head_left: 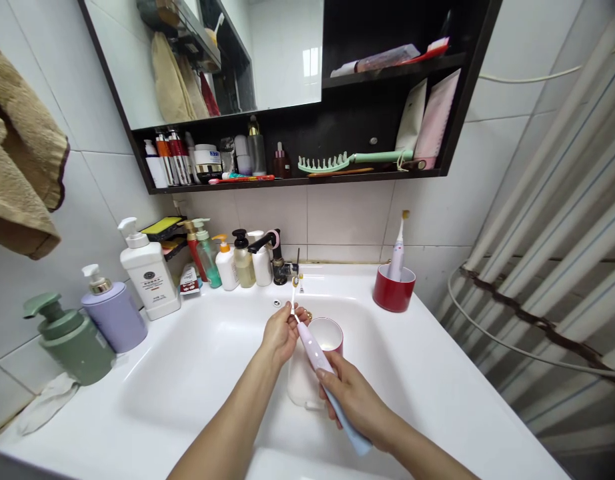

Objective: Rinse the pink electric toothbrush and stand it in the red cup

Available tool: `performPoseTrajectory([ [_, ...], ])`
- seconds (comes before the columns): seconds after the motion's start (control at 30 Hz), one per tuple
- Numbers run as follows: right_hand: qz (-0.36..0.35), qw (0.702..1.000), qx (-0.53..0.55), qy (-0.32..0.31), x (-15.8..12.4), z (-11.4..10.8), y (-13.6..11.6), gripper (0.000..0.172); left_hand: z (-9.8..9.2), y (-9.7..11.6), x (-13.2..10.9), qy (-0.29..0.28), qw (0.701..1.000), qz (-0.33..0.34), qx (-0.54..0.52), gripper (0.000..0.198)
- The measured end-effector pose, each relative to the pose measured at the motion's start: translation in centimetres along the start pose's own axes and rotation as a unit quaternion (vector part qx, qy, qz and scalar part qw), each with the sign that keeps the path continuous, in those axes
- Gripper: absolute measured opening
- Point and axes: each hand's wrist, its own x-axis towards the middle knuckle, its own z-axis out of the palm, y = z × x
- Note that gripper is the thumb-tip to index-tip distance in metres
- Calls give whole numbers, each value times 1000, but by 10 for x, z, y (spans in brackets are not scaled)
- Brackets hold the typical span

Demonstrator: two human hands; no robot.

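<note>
Over the sink (202, 373), my right hand (350, 387) wraps round the handle of a pink-and-blue electric toothbrush (315, 350), which is tilted with its top pointing away from me. At that top end, the fingers of my left hand (282, 333) pinch the white brush head (293, 300). A thin light stretch shows between head and handle; whether they are fully joined I cannot tell. Just beyond my left fingertips, a red cup with a white inside (328, 331) stands in the sink. Under my hands lies a whitish, box-like thing (300, 387), partly hidden.
A black faucet (277, 257) rises at the back, with several pump bottles (227, 263) to its left. A second electric toothbrush (397, 257) stands in a red holder (393, 293) on the right. Overhead hangs a dark mirror cabinet (287, 183). A folded shower curtain (552, 267) is at right.
</note>
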Motion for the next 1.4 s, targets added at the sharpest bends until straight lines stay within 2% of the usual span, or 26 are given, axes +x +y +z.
performPoseTrajectory([
  [0.23, 18, 996, 80, -35, 1, -1, -1, 32, 2, -4, 0, 32, 998, -15, -46, 12],
  [0.47, 23, 991, 118, -63, 1, -1, 1, 26, 0, -9, 3, 5, 999, -21, -41, 10],
  [0.63, 23, 987, 143, -70, 1, 0, -2, 24, 0, -7, 3, 5, 999, -23, -44, 11],
  [0.77, 27, 990, 122, -59, 0, -1, -5, 24, 0, -8, 1, -6, 1000, 4, -12, 10],
  [0.9, 17, 993, 111, -32, -2, 1, -4, 23, -2, -11, 0, -47, 997, 42, 45, 9],
  [1.13, 10, 996, 85, -12, -1, 2, -3, 24, 0, -12, -5, -105, 990, 17, 95, 11],
  [1.3, -47, 998, -12, 40, 5, -3, 0, 26, 3, -9, -9, -91, 988, 14, 126, 12],
  [1.4, -48, 998, -13, 38, 4, -3, -1, 29, 3, -8, -9, -84, 986, 25, 143, 12],
])
